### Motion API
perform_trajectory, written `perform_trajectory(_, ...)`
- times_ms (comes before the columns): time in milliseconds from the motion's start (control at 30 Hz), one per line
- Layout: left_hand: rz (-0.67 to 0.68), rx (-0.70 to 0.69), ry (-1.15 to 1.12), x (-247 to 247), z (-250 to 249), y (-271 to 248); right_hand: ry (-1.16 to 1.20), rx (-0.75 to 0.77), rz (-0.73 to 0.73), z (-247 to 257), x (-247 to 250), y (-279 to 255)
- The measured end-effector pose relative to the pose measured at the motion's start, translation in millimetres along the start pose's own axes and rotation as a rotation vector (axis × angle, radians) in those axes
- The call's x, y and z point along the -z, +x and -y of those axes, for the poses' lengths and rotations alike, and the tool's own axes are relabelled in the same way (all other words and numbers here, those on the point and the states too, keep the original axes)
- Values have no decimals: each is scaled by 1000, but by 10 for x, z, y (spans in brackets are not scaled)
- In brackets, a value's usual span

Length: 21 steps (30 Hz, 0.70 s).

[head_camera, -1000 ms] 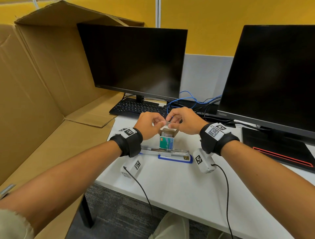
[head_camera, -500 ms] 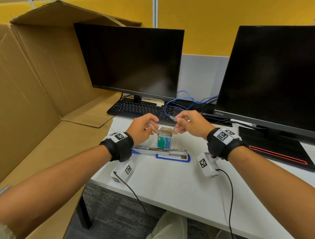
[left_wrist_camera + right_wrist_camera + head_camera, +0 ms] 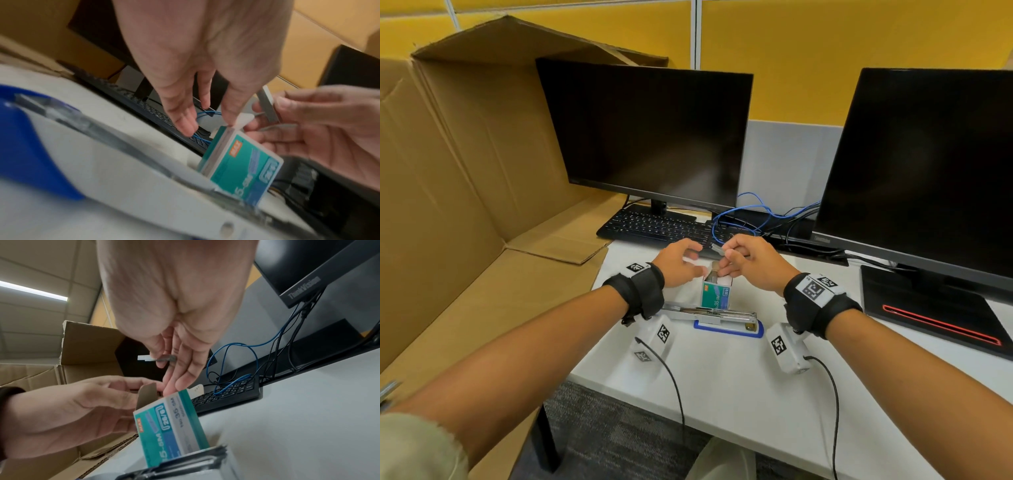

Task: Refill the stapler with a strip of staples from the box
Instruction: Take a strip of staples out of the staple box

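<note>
A green staple box (image 3: 716, 294) stands upright on the white desk (image 3: 722, 394), its top flaps open. Just in front of it the stapler (image 3: 717, 315) lies opened out flat on its blue base. My right hand (image 3: 722, 255) pinches a short grey strip of staples (image 3: 717, 248) above the box, while its lower fingers touch the box top. In the right wrist view the strip of staples (image 3: 157, 358) sticks out left of the fingers (image 3: 180, 379). My left hand (image 3: 697, 263) hovers at the box's left with fingers relaxed, the thumb (image 3: 231, 112) touching a white flap of the box (image 3: 240, 164).
A black keyboard (image 3: 654, 228) and blue cables (image 3: 750, 212) lie right behind the hands. Two dark monitors (image 3: 650, 137) stand at the back. A large open cardboard box (image 3: 465, 171) walls off the left. A black pad (image 3: 928, 315) lies at the right.
The hands, joined over the box a second ago, parted; the strip stayed with my right hand. Both hands have since come back close to the box top.
</note>
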<state>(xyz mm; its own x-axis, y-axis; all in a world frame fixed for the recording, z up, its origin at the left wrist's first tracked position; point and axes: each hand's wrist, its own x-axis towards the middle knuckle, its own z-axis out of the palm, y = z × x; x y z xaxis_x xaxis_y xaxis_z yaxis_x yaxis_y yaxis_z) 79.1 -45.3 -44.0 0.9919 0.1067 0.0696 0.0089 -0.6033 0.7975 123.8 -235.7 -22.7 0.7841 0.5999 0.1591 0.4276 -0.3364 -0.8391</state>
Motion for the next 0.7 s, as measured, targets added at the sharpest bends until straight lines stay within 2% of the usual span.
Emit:
perform_trajectory(133, 140, 162, -195, 12, -56, 61, 30, -10, -21, -17, 53, -14)
perform_trajectory(267, 171, 184, -274, 6, -102, 83, 48, -22, -29, -24, 73, -43)
perform_trajectory(367, 162, 100, -230, 3, -146, 105, 50, -35, -25, -20, 62, -65)
perform_trajectory(533, 109, -114, 44, 18, -220, 94, 37, -15, -39, -36, 70, -96)
perform_trajectory(700, 16, -230, 166, 3, -218, 17, -84, 131, -185, -72, 48, -137)
